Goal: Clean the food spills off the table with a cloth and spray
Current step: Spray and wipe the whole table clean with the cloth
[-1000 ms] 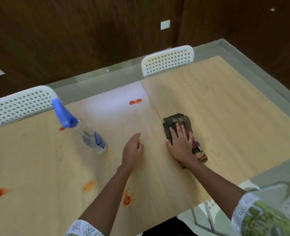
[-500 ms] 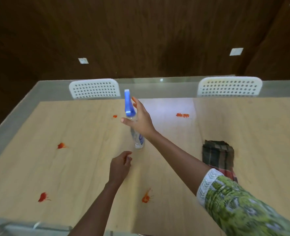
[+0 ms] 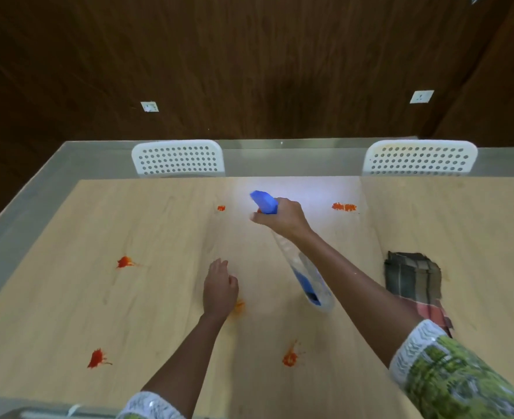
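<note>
Seven red spills are showing on one surface (image 3: 68, 297): (image 3: 221, 208), (image 3: 344, 207), (image 3: 125, 262), (image 3: 239, 306), (image 3: 96, 358), (image 3: 290, 358), and one peeking at (image 3: 259, 210). One spray bottle (image 3: 304, 270), one cloth (image 3: 413, 276), two white chairs (image 3: 178, 158) (image 3: 419, 158), two wall sockets (image 3: 149, 106) (image 3: 421, 96), two hands (image 3: 219, 290) (image 3: 286, 217) are showing.

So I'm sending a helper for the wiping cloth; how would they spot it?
On the light wooden table, look right of the right hand holding the blue-topped clear spray bottle. The folded dark plaid cloth lies flat there, the only fabric among orange-red spills.
</note>
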